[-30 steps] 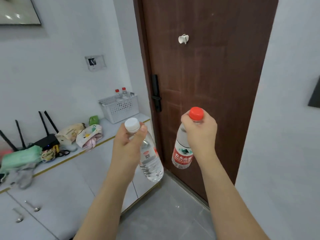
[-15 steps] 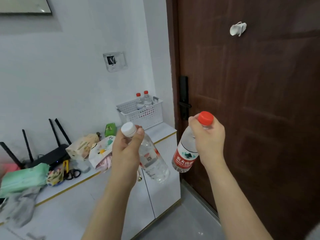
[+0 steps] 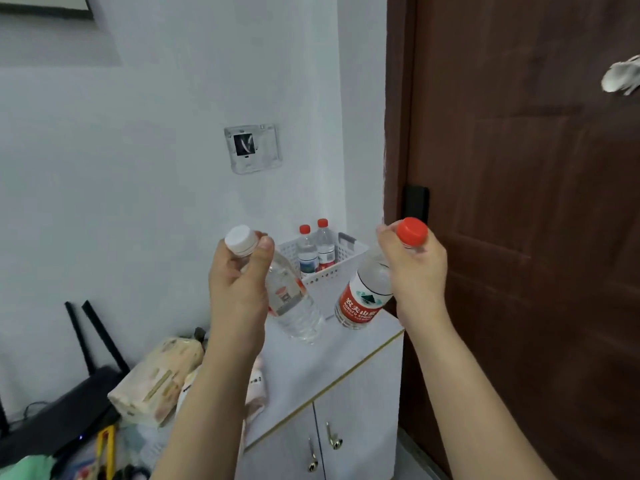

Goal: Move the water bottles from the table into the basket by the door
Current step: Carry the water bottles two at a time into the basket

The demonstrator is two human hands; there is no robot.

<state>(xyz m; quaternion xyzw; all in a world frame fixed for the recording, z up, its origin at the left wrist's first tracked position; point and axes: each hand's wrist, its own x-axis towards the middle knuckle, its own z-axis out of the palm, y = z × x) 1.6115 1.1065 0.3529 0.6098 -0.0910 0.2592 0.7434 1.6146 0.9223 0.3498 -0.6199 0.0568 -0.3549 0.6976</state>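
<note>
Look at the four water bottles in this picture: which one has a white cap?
The bottle in the left hand, the white-capped bottle. The right hand's bottle and both bottles in the basket have red caps.

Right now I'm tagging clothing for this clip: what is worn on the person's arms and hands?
Nothing is visible: the left hand and right hand are bare, without gloves, rings or a watch, and both forearms are uncovered down to the frame edge, with no sleeve showing.
</note>
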